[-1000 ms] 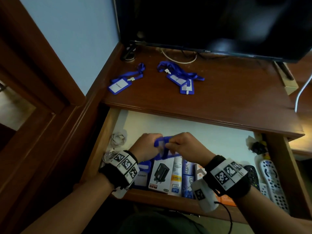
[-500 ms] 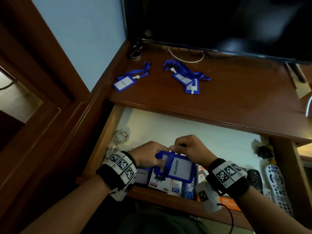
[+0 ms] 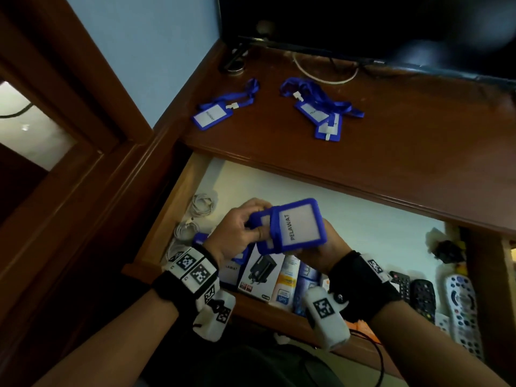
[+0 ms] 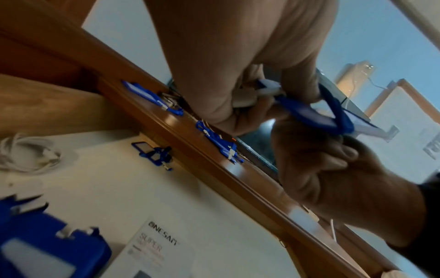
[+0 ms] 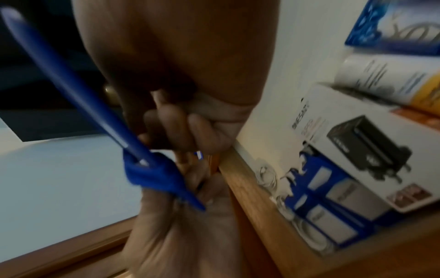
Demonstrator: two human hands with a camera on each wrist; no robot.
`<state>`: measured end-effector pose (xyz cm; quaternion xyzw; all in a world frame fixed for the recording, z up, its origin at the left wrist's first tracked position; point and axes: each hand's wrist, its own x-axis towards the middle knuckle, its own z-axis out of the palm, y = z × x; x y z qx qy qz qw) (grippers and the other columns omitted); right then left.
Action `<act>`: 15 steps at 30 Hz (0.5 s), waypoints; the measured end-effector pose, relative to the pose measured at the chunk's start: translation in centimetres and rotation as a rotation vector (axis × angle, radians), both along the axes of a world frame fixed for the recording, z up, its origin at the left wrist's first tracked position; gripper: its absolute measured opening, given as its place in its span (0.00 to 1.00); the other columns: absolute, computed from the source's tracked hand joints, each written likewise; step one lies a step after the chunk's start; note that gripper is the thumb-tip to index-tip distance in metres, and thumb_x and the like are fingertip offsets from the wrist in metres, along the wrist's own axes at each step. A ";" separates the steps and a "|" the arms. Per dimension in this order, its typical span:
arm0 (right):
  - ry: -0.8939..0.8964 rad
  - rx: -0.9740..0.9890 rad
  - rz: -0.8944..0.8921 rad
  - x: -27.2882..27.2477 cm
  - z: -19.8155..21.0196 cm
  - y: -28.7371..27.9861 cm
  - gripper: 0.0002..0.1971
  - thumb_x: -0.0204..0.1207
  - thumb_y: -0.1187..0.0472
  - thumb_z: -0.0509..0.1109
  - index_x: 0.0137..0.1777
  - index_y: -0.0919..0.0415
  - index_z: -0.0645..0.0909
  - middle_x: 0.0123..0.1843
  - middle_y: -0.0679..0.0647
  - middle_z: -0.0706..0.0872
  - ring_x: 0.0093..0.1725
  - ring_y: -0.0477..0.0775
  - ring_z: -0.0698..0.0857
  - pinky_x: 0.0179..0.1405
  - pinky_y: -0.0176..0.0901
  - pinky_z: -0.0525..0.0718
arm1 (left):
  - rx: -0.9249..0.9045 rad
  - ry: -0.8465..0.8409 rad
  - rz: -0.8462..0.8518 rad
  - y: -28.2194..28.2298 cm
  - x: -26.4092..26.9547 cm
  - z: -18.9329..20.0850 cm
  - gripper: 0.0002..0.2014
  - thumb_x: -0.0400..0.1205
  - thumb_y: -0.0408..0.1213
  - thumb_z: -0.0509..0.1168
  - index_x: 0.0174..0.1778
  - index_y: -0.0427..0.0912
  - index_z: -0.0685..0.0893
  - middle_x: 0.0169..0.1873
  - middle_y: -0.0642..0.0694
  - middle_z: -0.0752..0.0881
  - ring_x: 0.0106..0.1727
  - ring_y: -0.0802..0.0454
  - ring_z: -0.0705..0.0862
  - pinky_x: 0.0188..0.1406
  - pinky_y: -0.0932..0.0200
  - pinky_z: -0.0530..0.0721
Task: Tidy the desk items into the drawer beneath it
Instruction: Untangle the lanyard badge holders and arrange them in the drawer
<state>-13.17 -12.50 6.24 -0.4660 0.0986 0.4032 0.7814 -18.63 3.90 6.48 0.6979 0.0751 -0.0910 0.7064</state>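
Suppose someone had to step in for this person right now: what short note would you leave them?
Left hand and right hand: both grip one blue PELAWAT badge holder above the open drawer, the left at its lanyard end.
Done: at least one badge holder lies in the drawer beside the charger box.
Left: drop this one in, then fetch the single badge holder and the tangled pair from the desk.
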 end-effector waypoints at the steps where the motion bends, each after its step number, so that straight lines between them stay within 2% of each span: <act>1: 0.020 0.019 -0.012 0.0 -0.2 0.2 0.12 0.83 0.64 0.54 0.40 0.66 0.74 0.23 0.57 0.81 0.19 0.50 0.79 0.15 0.35 0.75 | -0.036 0.000 0.047 -0.3 -0.1 -0.1 0.12 0.78 0.24 0.66 0.57 0.29 0.80 0.61 0.42 0.78 0.59 0.43 0.82 0.60 0.49 0.84; 3: 0.049 0.059 -0.019 0.2 -0.4 0.9 0.13 0.84 0.63 0.53 0.41 0.66 0.73 0.23 0.57 0.80 0.18 0.49 0.78 0.14 0.34 0.74 | -0.102 -0.019 0.129 -0.6 -0.3 -0.3 0.13 0.78 0.26 0.67 0.59 0.31 0.80 0.62 0.47 0.77 0.63 0.42 0.81 0.60 0.49 0.85; 4: 0.060 0.084 -0.002 0.3 -0.5 1.2 0.13 0.85 0.62 0.53 0.41 0.66 0.72 0.23 0.56 0.79 0.18 0.49 0.76 0.14 0.33 0.73 | -0.146 -0.033 0.162 -0.6 -0.4 -0.4 0.15 0.77 0.28 0.69 0.59 0.33 0.81 0.63 0.45 0.77 0.64 0.40 0.81 0.60 0.46 0.84; 7: 0.101 0.155 0.063 0.6 -0.6 2.2 0.16 0.85 0.57 0.51 0.40 0.65 0.71 0.23 0.56 0.77 0.15 0.48 0.71 0.14 0.31 0.67 | -0.272 -0.033 0.245 -0.3 -0.2 -0.6 0.17 0.73 0.31 0.70 0.58 0.35 0.80 0.63 0.31 0.78 0.64 0.33 0.81 0.58 0.40 0.84; 9: 0.139 0.200 0.084 1.0 -0.6 2.8 0.17 0.86 0.56 0.49 0.41 0.64 0.72 0.24 0.56 0.77 0.14 0.47 0.69 0.15 0.29 0.66 | -0.307 -0.022 0.269 0.3 0.2 -1.0 0.19 0.72 0.32 0.71 0.59 0.35 0.80 0.61 0.27 0.79 0.62 0.32 0.82 0.57 0.38 0.84; 12: 0.153 0.214 0.124 1.6 -0.8 3.8 0.19 0.86 0.55 0.47 0.39 0.63 0.70 0.21 0.54 0.75 0.14 0.46 0.67 0.16 0.30 0.65 | -0.292 -0.014 0.249 1.5 1.0 -1.5 0.17 0.71 0.33 0.71 0.56 0.39 0.81 0.55 0.30 0.84 0.58 0.32 0.84 0.57 0.37 0.84; 15: 0.174 0.173 0.123 2.1 -1.0 5.0 0.18 0.82 0.56 0.51 0.34 0.62 0.73 0.19 0.52 0.73 0.13 0.45 0.65 0.18 0.31 0.63 | -0.339 0.023 0.262 2.5 2.0 -1.9 0.16 0.70 0.30 0.69 0.55 0.39 0.81 0.49 0.35 0.87 0.54 0.36 0.86 0.52 0.44 0.86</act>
